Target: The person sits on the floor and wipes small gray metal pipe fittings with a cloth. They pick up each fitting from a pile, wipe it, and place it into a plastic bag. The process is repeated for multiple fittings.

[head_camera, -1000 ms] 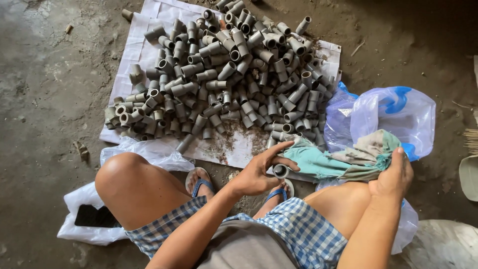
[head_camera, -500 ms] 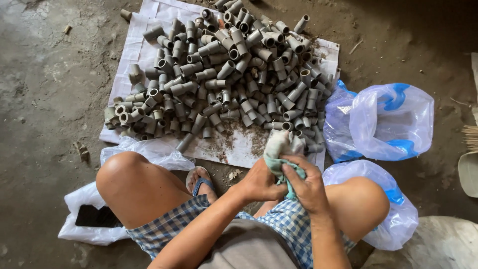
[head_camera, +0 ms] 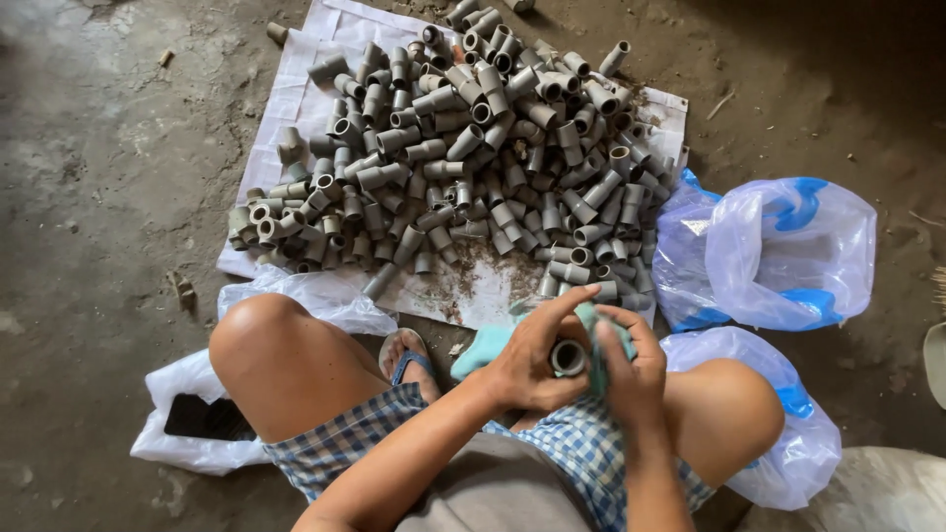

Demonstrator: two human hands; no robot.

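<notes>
Dirt floor all round, dusty and bare. Between the knees, the left hand [head_camera: 527, 360] clenches a short grey plastic pipe fitting [head_camera: 569, 356], open end up; it looks stiff, light and best gripped round the barrel. The right hand [head_camera: 631, 369] presses a soft teal cloth [head_camera: 485, 347] against it. Beyond the fingertips lies a heap of grey fittings [head_camera: 463, 158] on a white sheet [head_camera: 296, 99].

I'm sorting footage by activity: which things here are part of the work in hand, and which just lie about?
In the work:
left hand holding a grey pipe fitting
right hand pressing a green cloth on it
pile of fittings on white sheet

Lying about:
plastic bags
sandal
</notes>
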